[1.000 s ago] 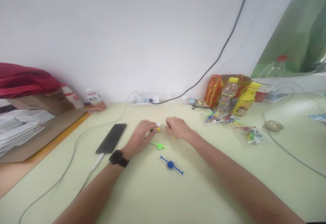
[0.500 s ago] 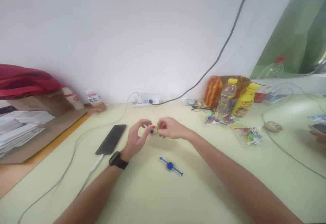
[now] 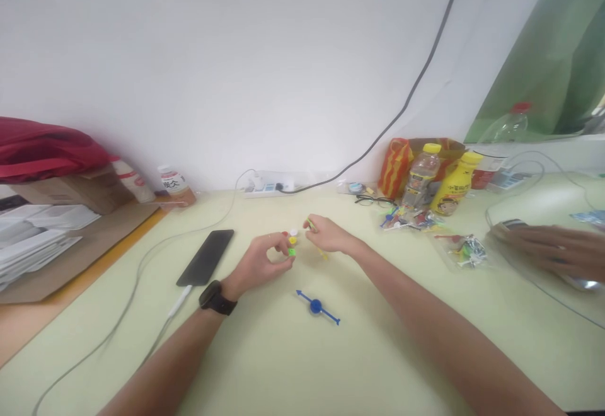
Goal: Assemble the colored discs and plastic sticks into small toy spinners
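Note:
My left hand [image 3: 266,257] is pinched around a small bright green piece [image 3: 292,252] at its fingertips. Close to those fingertips are a small yellow piece [image 3: 292,240], a white one [image 3: 293,232] and a red one [image 3: 285,234], partly covered by the fingers. Just to the right, my right hand [image 3: 327,234] has its fingers closed on a thin yellow-green piece [image 3: 310,222]. A yellow strip [image 3: 322,254] shows beneath this hand; whether it belongs to the same piece I cannot tell. Nearer to me on the table lies a blue arrow spinner [image 3: 316,306].
A black phone [image 3: 206,258] on a cable lies left. Bags of small plastic parts [image 3: 466,252], glasses [image 3: 375,201] and bottles [image 3: 452,186] stand right. Another person's hand [image 3: 548,249] rests at the right edge. A power strip [image 3: 269,189] lies by the wall.
My hands have moved apart slightly, the right one shifting right. The green piece now shows at my left fingertips. The other person's hand has come further in from the right.

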Demonstrator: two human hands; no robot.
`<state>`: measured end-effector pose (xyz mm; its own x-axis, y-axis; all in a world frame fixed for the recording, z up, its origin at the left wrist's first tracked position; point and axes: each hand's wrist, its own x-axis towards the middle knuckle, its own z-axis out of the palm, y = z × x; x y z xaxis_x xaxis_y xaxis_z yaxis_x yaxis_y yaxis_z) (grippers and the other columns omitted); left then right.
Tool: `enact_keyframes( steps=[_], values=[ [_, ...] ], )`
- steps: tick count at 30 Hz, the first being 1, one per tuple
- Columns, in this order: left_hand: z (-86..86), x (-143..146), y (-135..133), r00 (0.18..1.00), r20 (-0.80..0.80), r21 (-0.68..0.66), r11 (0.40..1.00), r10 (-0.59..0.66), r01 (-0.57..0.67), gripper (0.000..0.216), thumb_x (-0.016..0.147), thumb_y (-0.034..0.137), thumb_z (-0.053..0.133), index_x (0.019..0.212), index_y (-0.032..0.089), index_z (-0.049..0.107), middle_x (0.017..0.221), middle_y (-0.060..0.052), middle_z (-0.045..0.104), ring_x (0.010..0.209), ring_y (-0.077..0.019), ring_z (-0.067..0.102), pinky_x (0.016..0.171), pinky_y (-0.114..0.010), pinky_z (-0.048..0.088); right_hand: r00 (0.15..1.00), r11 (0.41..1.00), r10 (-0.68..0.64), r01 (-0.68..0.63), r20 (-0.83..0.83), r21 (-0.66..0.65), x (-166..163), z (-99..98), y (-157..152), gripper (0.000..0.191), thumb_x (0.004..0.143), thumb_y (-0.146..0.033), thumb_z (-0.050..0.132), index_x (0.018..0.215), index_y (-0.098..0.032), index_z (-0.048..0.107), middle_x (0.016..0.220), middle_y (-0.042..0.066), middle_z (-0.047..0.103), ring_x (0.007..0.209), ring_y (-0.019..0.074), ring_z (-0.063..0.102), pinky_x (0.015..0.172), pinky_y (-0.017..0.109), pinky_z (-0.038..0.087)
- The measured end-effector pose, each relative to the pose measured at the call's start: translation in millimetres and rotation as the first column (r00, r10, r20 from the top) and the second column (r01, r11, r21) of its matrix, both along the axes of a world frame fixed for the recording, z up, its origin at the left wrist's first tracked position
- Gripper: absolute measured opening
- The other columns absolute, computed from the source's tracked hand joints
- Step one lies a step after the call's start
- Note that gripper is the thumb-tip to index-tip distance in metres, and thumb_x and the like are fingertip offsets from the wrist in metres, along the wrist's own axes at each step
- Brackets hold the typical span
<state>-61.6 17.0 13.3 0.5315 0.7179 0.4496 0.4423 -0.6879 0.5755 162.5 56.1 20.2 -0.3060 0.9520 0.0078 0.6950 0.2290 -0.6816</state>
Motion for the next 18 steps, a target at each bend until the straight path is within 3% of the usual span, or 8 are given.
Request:
enact_keyframes(
  steps=[4, 10, 12, 13, 15, 16, 18],
  values=[
    [3.1, -8.3, 2.5, 0.975, -0.220, 0.011, 1.000, -0.005, 0.008, 0.007, 0.081, 0.023, 0.071, 0.088, 0.023, 0.071, 0.092, -0.004, 0.071, 0.091, -0.0204, 0.068, 0.087, -0.033, 0.054, 0.984, 0.997, -0.082, 0.083, 0.156, 0.000, 17.1, -5.8, 8.2, 0.020, 0.089, -0.027, 0.066, 0.105, -0.016, 0.065, 0.101, 0.012, 0.072, 0.082, 0.0201, 0.064, 0.066, 0.027, 0.041],
    [-1.8, -24.9, 18.6, 0.967, -0.252, 0.119, 0.993, 0.031, -0.001, 0.011, 0.085, 0.026, 0.070, 0.094, 0.026, 0.076, 0.107, -0.005, 0.075, 0.102, -0.0231, 0.067, 0.092, -0.037, 0.054, 0.956, 0.999, -0.041, 0.038, 0.291, 0.016, 9.8, 19.2, -13.9, 0.023, 0.089, -0.034, 0.068, 0.103, -0.016, 0.069, 0.109, 0.016, 0.072, 0.091, 0.0262, 0.067, 0.067, 0.030, 0.041],
    [-1.5, -27.1, 20.9, 0.971, -0.234, 0.156, 0.988, 0.051, -0.015, 0.014, 0.085, 0.027, 0.071, 0.098, 0.027, 0.076, 0.110, -0.004, 0.076, 0.106, -0.0237, 0.066, 0.093, -0.038, 0.053, 0.939, 0.992, 0.122, -0.106, 0.321, -0.067, -0.9, 30.3, -27.7, 0.027, 0.080, -0.044, 0.077, 0.088, -0.019, 0.071, 0.094, 0.010, 0.074, 0.080, 0.0234, 0.067, 0.062, 0.029, 0.041],
    [-0.8, -27.3, 21.0, 0.974, -0.220, 0.162, 0.986, 0.062, -0.026, 0.014, 0.086, 0.028, 0.072, 0.100, 0.027, 0.076, 0.110, -0.004, 0.076, 0.106, -0.0236, 0.066, 0.093, -0.038, 0.053, 0.889, 0.953, 0.295, -0.246, 0.350, -0.177, -6.6, 34.9, -34.9, 0.032, 0.075, -0.049, 0.080, 0.081, -0.019, 0.071, 0.087, 0.008, 0.074, 0.076, 0.0220, 0.067, 0.059, 0.028, 0.041],
    [1.1, -25.7, 19.5, 0.978, -0.197, 0.161, 0.986, 0.072, -0.040, 0.015, 0.088, 0.032, 0.073, 0.101, 0.027, 0.076, 0.109, -0.004, 0.076, 0.105, -0.0231, 0.066, 0.094, -0.038, 0.053, 0.727, 0.804, 0.581, -0.443, 0.366, -0.397, -17.1, 41.4, -48.3, 0.032, 0.069, -0.047, 0.085, 0.069, -0.020, 0.068, 0.075, 0.003, 0.071, 0.068, 0.0194, 0.064, 0.055, 0.027, 0.039],
    [2.0, -24.3, 18.5, 0.980, -0.182, 0.161, 0.986, 0.076, -0.047, 0.014, 0.089, 0.033, 0.072, 0.101, 0.027, 0.076, 0.107, -0.004, 0.076, 0.104, -0.0226, 0.066, 0.094, -0.038, 0.053, 0.651, 0.737, 0.664, -0.491, 0.367, -0.465, -21.1, 43.4, -53.6, 0.030, 0.069, -0.042, 0.085, 0.065, -0.020, 0.065, 0.071, 0.001, 0.070, 0.065, 0.0184, 0.063, 0.054, 0.027, 0.039],
    [3.5, -20.7, 16.3, 0.986, -0.138, 0.169, 0.983, 0.097, -0.073, 0.012, 0.093, 0.034, 0.069, 0.100, 0.026, 0.075, 0.103, -0.003, 0.076, 0.099, -0.0213, 0.067, 0.090, -0.036, 0.053, 0.587, 0.696, 0.714, -0.531, 0.383, -0.483, -25.2, 45.6, -59.7, 0.027, 0.070, -0.032, 0.083, 0.062, -0.020, 0.061, 0.067, -0.001, 0.067, 0.062, 0.0170, 0.061, 0.052, 0.026, 0.038]
  ],
)
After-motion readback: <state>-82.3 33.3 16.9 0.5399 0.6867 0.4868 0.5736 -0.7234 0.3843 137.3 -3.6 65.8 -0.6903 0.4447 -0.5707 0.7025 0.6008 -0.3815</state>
